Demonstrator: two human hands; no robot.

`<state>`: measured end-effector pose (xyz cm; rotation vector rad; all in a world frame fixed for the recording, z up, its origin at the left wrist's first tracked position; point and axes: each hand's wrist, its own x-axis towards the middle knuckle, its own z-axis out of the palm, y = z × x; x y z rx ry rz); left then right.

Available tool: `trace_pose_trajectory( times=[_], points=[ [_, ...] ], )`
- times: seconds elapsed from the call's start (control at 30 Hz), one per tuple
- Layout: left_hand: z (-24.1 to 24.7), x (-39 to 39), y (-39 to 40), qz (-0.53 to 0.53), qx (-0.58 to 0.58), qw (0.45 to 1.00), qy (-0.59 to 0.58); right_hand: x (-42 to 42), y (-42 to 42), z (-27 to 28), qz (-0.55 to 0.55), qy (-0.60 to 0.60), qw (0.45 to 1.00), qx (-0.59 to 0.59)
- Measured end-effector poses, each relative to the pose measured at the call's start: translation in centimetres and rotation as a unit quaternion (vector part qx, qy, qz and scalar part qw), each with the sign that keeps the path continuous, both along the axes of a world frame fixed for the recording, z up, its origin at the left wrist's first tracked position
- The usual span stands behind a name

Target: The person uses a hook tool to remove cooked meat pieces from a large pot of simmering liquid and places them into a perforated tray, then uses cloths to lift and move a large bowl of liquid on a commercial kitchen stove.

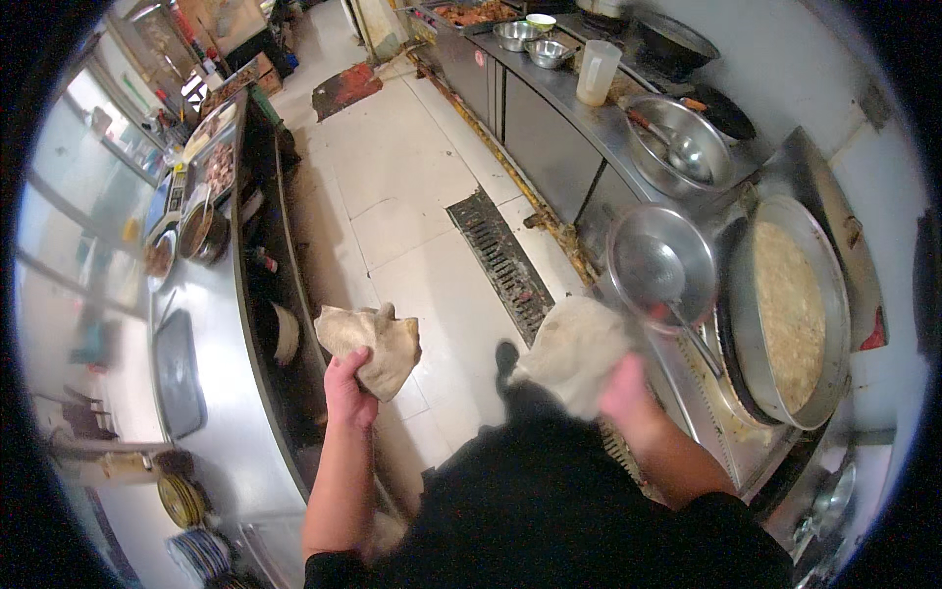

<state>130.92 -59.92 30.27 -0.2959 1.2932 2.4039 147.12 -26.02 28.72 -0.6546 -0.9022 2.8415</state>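
Observation:
My left hand (355, 389) grips a folded beige cloth (377, 342), its thumb across the front. In my right hand (622, 394) is a second, paler cloth (578, 350), which hangs loosely and looks blurred. Both cloths are held apart, above the tiled floor. To the right of my right hand, a steel bowl (651, 250) with a ladle (688, 327) in it sits at the counter's edge. Beyond it a wide, deep metal pan (839, 331) holds a large, pale golden flat food (789, 316), perhaps a flatbread.
On the right counter are another steel bowl (640, 158) with a ladle, a plastic jug (597, 73) and small bowls (548, 53). The left steel counter (228, 353) bears a grey tray (180, 375), a pot (202, 232) and stacked plates (197, 556). A drain grate (500, 258) crosses the floor.

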Motion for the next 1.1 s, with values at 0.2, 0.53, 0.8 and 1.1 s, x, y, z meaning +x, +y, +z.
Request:
trace_pose_trajectory(
  times=[0.2,0.53,0.8,1.1],
  points=[
    [-2.9,-15.0,-0.2,0.065,0.093,0.982,-0.152,-17.4,5.0,-5.2,0.048,0.133,0.95,-0.279],
    [3.5,-40.4,8.8,0.036,0.11,0.992,-0.047,-46.4,15.2,2.8,0.098,0.233,0.924,-0.287],
    [-1.3,-63.8,19.8,-0.123,0.085,0.985,-0.084,-55.8,22.4,-0.5,-0.151,-0.011,0.97,-0.19],
    [1.8,-85.6,43.7,-0.37,-0.027,0.928,0.011,-62.0,29.6,3.9,-0.247,-0.035,0.967,-0.054]
  ],
)
